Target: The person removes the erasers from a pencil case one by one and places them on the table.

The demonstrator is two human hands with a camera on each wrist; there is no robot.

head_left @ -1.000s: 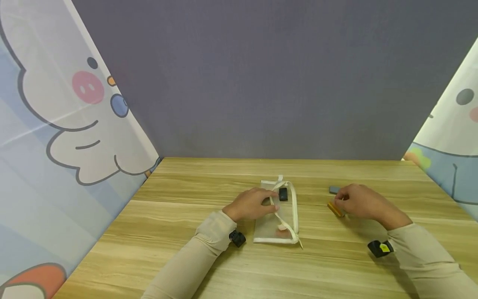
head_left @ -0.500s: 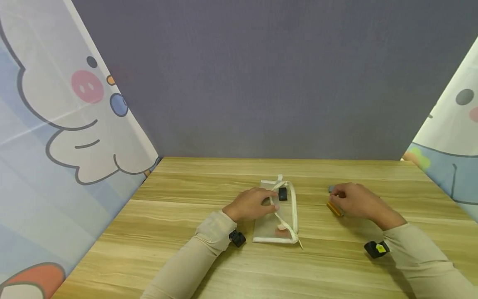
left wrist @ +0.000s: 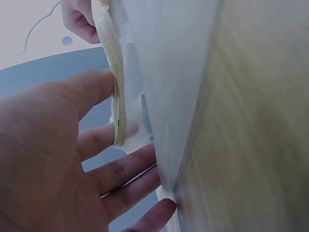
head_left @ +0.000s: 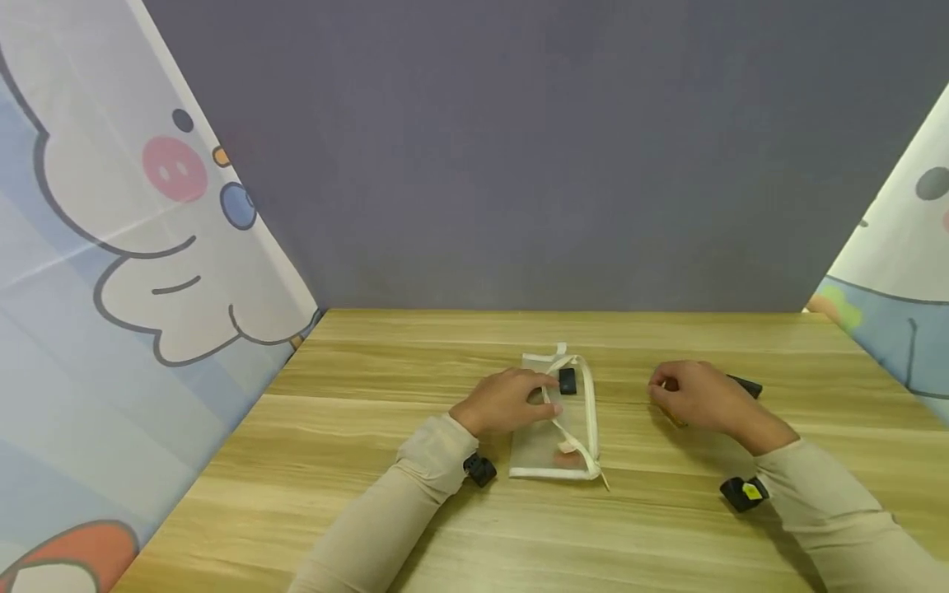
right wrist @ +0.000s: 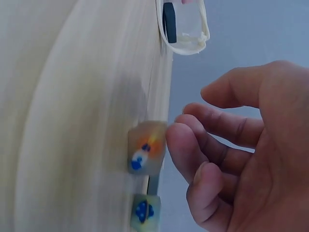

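A white mesh zip pouch [head_left: 530, 449] lies on the table with its zipped mouth gaping. My left hand [head_left: 511, 401] holds it at the mouth; in the left wrist view the thumb touches the zipper tape [left wrist: 116, 72] and other fingers reach behind it. A dark flat block [head_left: 567, 381] shows at the pouch's mouth. To the right, my right hand [head_left: 693, 397] hovers with loosely bent fingers above a small orange thing [head_left: 676, 418], mostly hidden. In the right wrist view an orange-and-blue patterned block [right wrist: 146, 149] and another blue-patterned block [right wrist: 146, 212] lie beside the fingertips, apart from the grasp.
A black object [head_left: 745, 385] lies behind the right wrist. The wooden table [head_left: 415, 346] runs back to a grey panel [head_left: 534, 156]. Cartoon-printed sheets [head_left: 67, 346] stand at the left and right. Each wrist wears a black device.
My right hand has shifted slightly left, covering the grey block and more of the orange thing; the black object behind its wrist has come into view. The left hand keeps its hold on the pouch.
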